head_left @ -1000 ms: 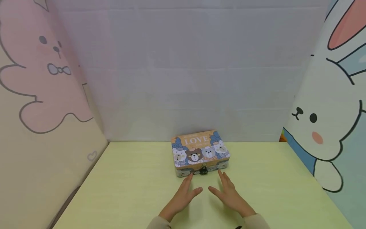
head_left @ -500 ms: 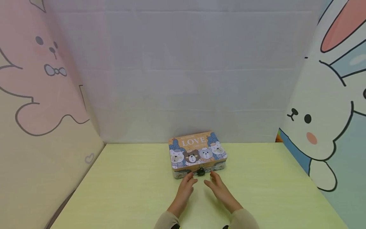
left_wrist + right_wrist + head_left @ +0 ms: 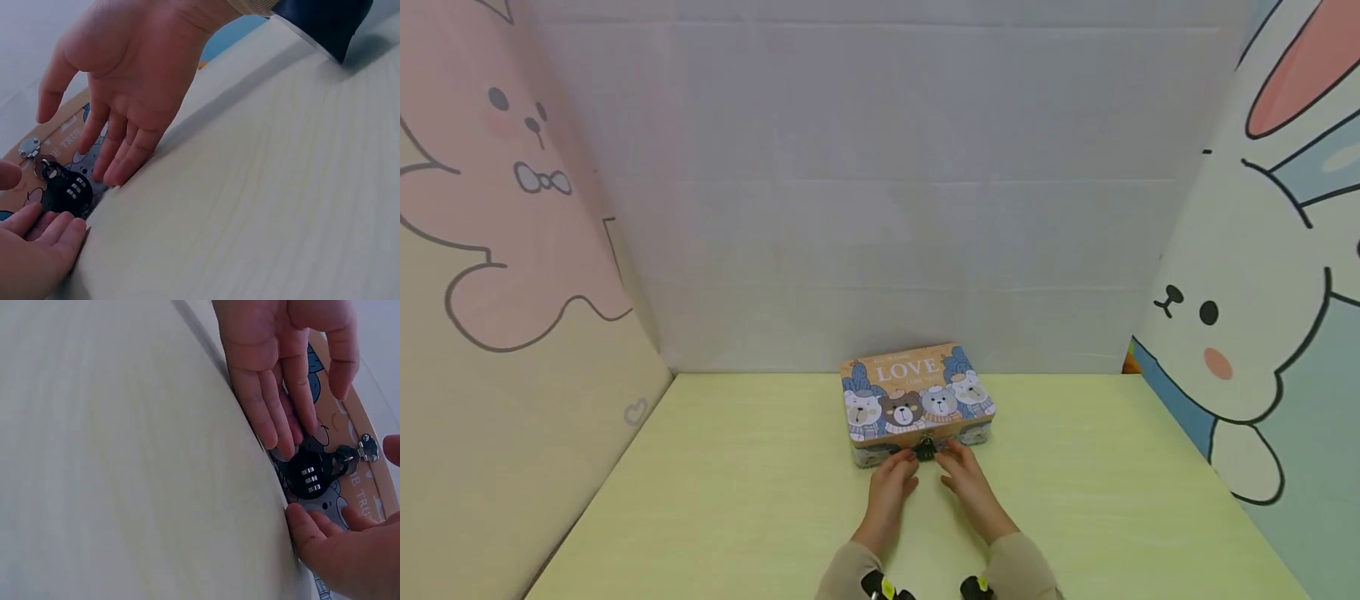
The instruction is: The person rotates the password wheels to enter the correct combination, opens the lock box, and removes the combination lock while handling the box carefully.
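A rectangular box with a "LOVE" lid and cartoon bears (image 3: 917, 393) sits at the back of the table. From the metal clasp (image 3: 367, 447) on its front hangs a black combination padlock (image 3: 67, 195) with several number dials. My left hand (image 3: 887, 496) is just left of the padlock, palm turned inward, its loosely straight fingertips right at the lock's side. On the other side, my right hand (image 3: 973, 493) mirrors it, fingers slightly bent and close to the lock. Both wrist views show the padlock between the two sets of fingertips, with neither hand curled round it.
The pale yellow-green table (image 3: 737, 492) extends to either side of the box. Behind it hangs a whitish cloth backdrop (image 3: 865, 192). Side panels carry a pink cartoon animal (image 3: 550, 233) and a white rabbit (image 3: 1247, 250). Dark devices sit at both wrists.
Both hands have moved forward and drawn closer together, bringing their fingertips to the padlock. The box stays where it was, with the whole view shifting slightly.
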Demonstrator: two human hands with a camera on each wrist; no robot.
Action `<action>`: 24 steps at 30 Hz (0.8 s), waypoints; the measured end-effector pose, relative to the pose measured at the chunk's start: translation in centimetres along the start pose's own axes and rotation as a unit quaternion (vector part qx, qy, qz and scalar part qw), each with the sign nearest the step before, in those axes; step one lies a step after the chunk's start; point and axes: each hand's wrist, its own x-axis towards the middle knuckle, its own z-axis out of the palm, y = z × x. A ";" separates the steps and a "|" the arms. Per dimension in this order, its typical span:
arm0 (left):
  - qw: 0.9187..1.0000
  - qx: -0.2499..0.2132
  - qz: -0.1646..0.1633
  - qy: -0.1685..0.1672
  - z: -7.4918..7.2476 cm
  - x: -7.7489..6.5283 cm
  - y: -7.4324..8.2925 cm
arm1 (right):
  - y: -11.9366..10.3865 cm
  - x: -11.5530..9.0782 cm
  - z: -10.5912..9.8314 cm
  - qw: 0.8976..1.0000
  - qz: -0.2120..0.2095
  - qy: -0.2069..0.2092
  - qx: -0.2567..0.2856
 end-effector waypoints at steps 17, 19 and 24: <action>0.999 -0.035 0.028 0.020 0.1 0.6 -1.1 | 1.7 1.3 -0.4 0.998 0.002 -0.017 0.063; 0.999 -0.035 0.032 0.020 0.2 0.6 -1.0 | 1.7 1.3 -0.5 0.997 0.003 -0.012 0.071; 0.999 -0.022 0.040 0.018 0.3 0.5 -1.1 | 1.8 1.1 -0.7 0.994 0.004 -0.002 0.109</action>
